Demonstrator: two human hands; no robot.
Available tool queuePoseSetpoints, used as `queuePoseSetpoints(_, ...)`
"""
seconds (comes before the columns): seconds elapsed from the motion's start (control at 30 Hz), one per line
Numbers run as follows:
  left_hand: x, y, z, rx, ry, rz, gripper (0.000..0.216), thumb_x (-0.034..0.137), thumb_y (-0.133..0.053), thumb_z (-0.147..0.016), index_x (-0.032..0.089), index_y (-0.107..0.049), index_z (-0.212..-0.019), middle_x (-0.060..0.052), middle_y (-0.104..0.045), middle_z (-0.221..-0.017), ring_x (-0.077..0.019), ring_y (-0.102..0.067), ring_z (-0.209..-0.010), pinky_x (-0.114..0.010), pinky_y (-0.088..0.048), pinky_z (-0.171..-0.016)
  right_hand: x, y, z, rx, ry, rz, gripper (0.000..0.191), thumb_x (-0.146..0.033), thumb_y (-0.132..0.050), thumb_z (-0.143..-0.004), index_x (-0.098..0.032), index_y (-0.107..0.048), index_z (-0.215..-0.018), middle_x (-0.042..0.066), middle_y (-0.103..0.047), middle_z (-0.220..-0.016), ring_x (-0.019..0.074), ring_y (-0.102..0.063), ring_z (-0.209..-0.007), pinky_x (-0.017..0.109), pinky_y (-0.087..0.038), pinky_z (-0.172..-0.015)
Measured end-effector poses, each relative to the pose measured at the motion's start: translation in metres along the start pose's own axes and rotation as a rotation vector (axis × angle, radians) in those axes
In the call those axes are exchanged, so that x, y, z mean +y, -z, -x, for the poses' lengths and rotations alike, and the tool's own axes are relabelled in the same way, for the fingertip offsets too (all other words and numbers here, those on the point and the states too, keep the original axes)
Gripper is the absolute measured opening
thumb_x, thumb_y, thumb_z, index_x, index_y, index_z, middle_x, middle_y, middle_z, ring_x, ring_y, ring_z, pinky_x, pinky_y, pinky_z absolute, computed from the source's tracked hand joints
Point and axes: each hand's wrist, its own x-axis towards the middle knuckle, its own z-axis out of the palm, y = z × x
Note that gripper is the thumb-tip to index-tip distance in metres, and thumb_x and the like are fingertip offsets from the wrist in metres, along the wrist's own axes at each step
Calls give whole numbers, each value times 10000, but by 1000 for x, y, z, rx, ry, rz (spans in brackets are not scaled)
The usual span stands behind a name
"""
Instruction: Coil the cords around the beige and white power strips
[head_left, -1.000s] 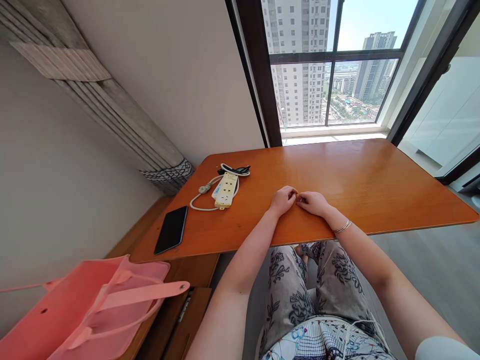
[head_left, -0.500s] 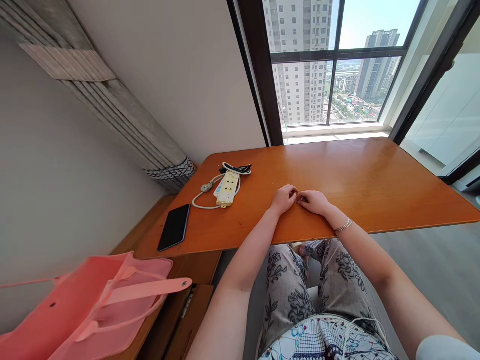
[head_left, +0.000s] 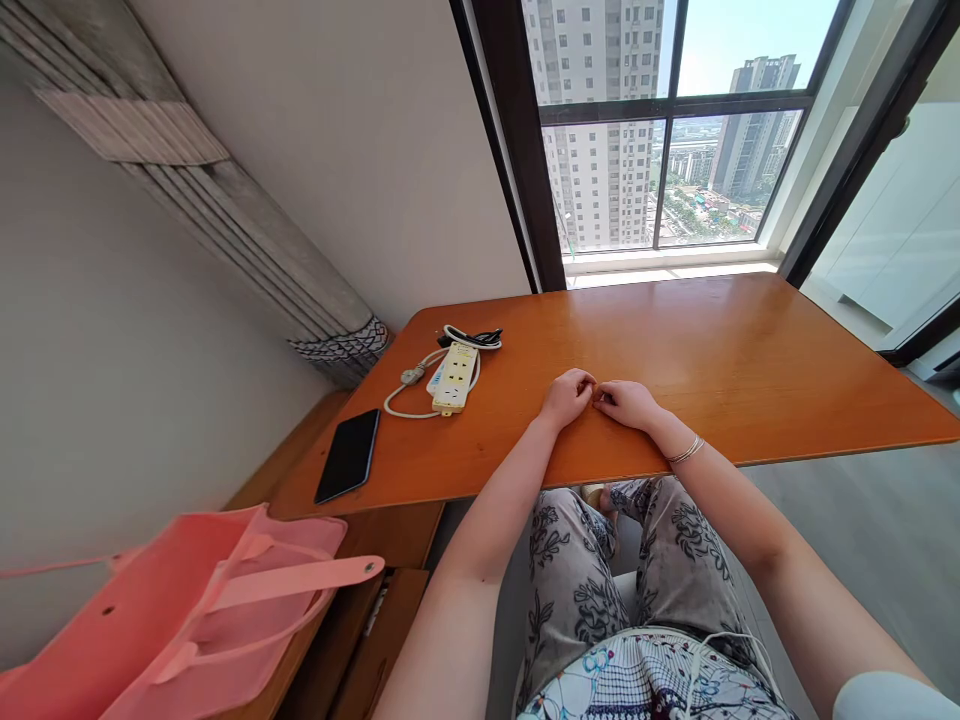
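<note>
My left hand (head_left: 568, 396) and my right hand (head_left: 628, 403) rest side by side on the orange wooden table (head_left: 750, 370), near its front edge. Both have their fingers curled in, and the fingertips meet between them. Nothing shows in either hand. A thin silver bracelet (head_left: 686, 452) circles my right wrist. To the left of my left hand lies a yellow-and-white power strip (head_left: 453, 377) with a coiled white cord. A black phone (head_left: 349, 455) lies face down at the table's front left corner.
A pink tote bag (head_left: 180, 610) stands on a lower wooden cabinet (head_left: 367, 620) at the front left. A rolled grey curtain (head_left: 225, 210) leans along the left wall. A large window (head_left: 660, 130) with tower blocks outside is behind the table.
Both hands stay where they were. The view has shifted slightly.
</note>
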Motion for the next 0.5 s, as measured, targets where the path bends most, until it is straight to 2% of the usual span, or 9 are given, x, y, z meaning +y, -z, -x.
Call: queuePoseSetpoints(0.5,-1,1,1,1,7,1,173,149,-531,-832,192,-692,-879,-57,-714,-946,-188,-647,-903,-326,-528,-836,3,-2,0,11,3,0,176,-291,-579,-934,-223,-714,-1025,44,-746,-1008,180,-674,-922,257,-448,-762)
